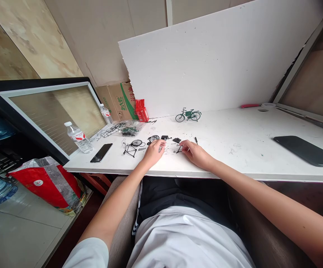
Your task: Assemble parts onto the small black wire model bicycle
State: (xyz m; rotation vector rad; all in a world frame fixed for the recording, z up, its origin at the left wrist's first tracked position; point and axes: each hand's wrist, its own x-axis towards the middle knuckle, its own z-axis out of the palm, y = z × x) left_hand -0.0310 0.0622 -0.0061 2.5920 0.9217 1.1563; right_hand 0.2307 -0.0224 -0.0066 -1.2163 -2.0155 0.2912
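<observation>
My left hand (153,153) rests at the table's near side with its fingers curled together at the tips. What they pinch, if anything, is too small to make out. Just beyond its fingertips sits a small black box-shaped part (164,137). My right hand (196,153) has thumb and fingers closed on a thin black model part (179,149), partly hidden by the fingers. A flat black piece (176,140) lies just past it. Left of my left hand are a black bicycle frame (130,150), a spoked wheel (136,142) and another wheel (153,138).
A green model bicycle (188,115) stands at the back. Leftward lie a clear bag of parts (129,128), black sprues (112,129), a phone (101,152) and a water bottle (79,137). A red box (141,111) stands by a carton (118,100). A dark tablet-like slab (308,150) lies right.
</observation>
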